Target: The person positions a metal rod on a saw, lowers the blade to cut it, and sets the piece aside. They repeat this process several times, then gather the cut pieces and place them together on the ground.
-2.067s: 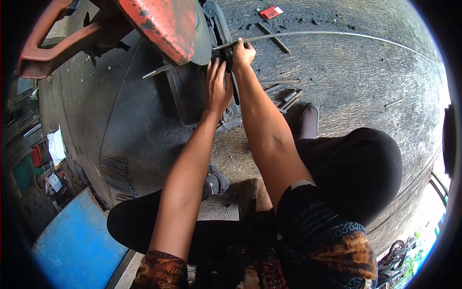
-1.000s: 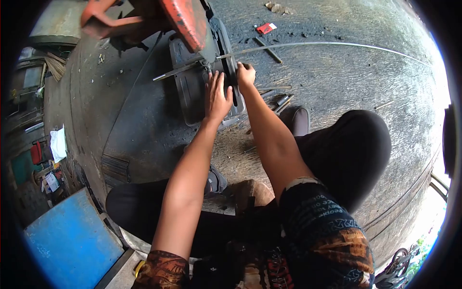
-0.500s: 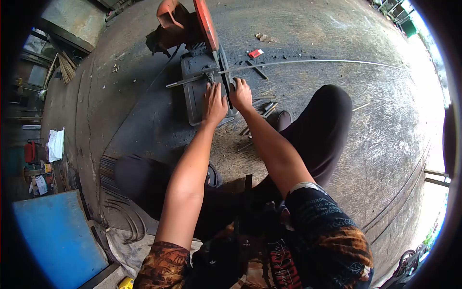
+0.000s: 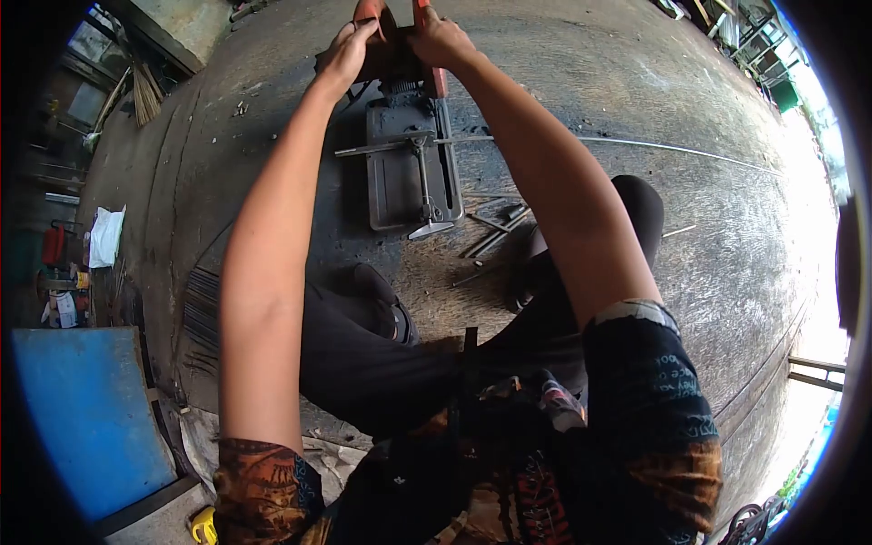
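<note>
A cut-off saw with an orange head stands on the floor at the top of the view. My left hand is closed on the orange handle, its fingertips partly cut off by the view's edge. My right hand curls round the orange blade guard. Below them lies the grey saw base, with a screw vise along it. A long thin metal bar runs across the base through the vise, its short end sticking out on the left.
Several short metal pieces lie right of the base, near my foot. Dark rods are bundled at left, by a blue panel. A yellow tape measure is at bottom left.
Both hands have left the vise and base and moved up to the saw head. My left hand has taken the handle, my right hand the guard. The view has shifted slightly.
</note>
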{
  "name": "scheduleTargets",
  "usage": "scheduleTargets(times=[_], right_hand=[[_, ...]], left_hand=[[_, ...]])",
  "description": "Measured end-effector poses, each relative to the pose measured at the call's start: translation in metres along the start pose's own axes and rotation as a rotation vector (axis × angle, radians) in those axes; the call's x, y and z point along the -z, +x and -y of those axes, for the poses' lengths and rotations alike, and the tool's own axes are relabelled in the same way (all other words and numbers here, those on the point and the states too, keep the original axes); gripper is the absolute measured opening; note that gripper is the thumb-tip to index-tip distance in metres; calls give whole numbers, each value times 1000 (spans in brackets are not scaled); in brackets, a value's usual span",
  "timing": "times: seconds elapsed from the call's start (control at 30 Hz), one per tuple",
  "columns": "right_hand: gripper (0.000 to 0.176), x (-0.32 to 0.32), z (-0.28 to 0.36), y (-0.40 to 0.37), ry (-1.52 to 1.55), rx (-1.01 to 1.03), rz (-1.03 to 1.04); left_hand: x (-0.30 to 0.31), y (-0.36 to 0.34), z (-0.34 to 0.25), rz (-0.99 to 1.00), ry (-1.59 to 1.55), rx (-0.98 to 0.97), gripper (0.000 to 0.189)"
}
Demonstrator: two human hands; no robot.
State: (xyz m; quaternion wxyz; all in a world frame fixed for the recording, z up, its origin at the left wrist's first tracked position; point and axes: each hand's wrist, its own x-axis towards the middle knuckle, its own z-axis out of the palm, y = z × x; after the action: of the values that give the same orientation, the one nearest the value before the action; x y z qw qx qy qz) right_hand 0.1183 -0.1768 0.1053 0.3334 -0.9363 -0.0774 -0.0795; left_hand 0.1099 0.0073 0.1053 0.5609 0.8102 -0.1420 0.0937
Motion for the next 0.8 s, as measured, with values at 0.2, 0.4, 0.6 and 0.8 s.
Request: scheduleTargets(times=[0.2, 0.4, 0.6, 0.8], right_hand=[[75, -25, -16, -23, 4, 38, -74], [69, -66, -62, -73, 32, 76, -53], [55, -85, -84, -104, 0, 1, 176], [53, -96, -95, -119, 144, 33, 147]], left_hand=[[-25, -22, 21, -398, 78, -32, 69], [-29, -104, 20, -128, -196, -58, 50], [-37, -154, 52, -117, -181, 95, 51], [-38, -169, 49, -94, -198, 113, 49]])
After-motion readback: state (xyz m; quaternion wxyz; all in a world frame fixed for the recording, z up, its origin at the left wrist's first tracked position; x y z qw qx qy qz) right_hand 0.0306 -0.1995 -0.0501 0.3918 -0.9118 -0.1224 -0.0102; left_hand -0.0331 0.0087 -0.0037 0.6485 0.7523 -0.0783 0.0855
